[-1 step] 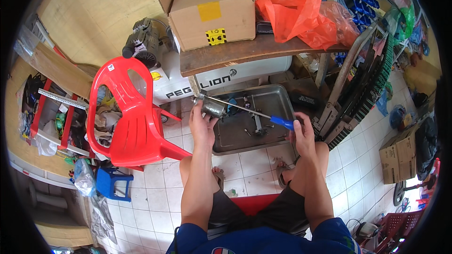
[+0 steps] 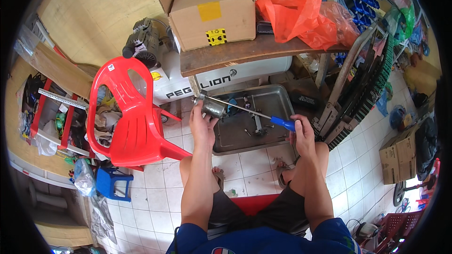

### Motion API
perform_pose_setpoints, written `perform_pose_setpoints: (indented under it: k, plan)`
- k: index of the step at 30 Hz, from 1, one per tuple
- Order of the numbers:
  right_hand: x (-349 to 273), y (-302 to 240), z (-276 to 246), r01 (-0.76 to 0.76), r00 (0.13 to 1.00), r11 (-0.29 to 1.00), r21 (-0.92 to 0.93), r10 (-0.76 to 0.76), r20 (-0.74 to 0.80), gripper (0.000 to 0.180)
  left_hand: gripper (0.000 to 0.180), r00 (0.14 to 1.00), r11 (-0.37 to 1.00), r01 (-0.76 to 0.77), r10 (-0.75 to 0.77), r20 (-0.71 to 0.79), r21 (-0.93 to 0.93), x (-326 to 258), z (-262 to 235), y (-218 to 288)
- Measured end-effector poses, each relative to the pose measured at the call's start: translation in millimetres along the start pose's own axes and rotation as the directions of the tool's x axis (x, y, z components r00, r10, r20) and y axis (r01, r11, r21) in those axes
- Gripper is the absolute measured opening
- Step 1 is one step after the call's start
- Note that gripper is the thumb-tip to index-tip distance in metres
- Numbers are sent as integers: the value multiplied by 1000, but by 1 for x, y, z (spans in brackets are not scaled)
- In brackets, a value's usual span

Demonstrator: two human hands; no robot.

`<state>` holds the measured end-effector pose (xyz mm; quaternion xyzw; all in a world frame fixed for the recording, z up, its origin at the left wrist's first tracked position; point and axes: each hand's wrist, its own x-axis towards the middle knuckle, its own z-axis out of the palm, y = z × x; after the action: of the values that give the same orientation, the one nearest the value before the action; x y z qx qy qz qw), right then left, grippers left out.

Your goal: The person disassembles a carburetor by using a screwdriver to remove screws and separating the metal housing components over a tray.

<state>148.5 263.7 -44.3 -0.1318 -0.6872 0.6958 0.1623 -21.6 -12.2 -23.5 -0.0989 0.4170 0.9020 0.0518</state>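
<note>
your left hand (image 2: 203,129) holds the metal cylinder (image 2: 214,108), fingers curled narrow around its underside and near end; thumb side faces up. cylinder is held up in front of you, over the left edge of the tray (image 2: 230,145), tilted. your right hand (image 2: 303,136) has fingers closed in around the blue handle of the screwdriver (image 2: 283,123), near its butt end, to the right of the tray's middle. the shaft runs long and slanted up-left across the tray, its far end at the top of the cylinder; exact contact at the tip too small to tell.

tray sits on the tiled floor (image 2: 157,200) in front of your feet, dark and shallow, with loose metal parts (image 2: 258,124) in it, some near the middle, some toward the back. you sit with knees apart on something red, one arm over each thigh.

around you: red plastic chair (image 2: 134,134) to the left, small blue stool (image 2: 113,183) below it, white tank (image 2: 270,69) behind the tray, wooden shelf (image 2: 268,50) above the tank. on the shelf: cardboard box (image 2: 212,19) with a flap up, orange plastic bag (image 2: 294,14) to its right. more cardboard boxes (image 2: 398,160) far right.
</note>
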Motion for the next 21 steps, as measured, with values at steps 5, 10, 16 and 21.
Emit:
perform_pose_setpoints:
  k: [5, 10, 16, 21]
  plan:
    - [-4, -7, 12, 114, 993, 990, 88, -114, -7, 30, 42, 1000, 1000, -7, 7, -1, 0, 3, -3, -1]
    - [-2, -4, 4, 9, 1000, 994, 110, -12, 23, 33, 42, 1000, 1000, -11, 11, -13, -12, 1, -1, 2]
    - [0, -5, 15, 62, 996, 998, 24, -60, -71, 34, 44, 1000, 1000, -16, 16, -13, -2, 0, -1, 4]
    - [0, -4, 1, -22, 999, 998, 50, 21, 31, 33, 44, 1000, 1000, -8, 8, -4, -6, -2, 2, 2]
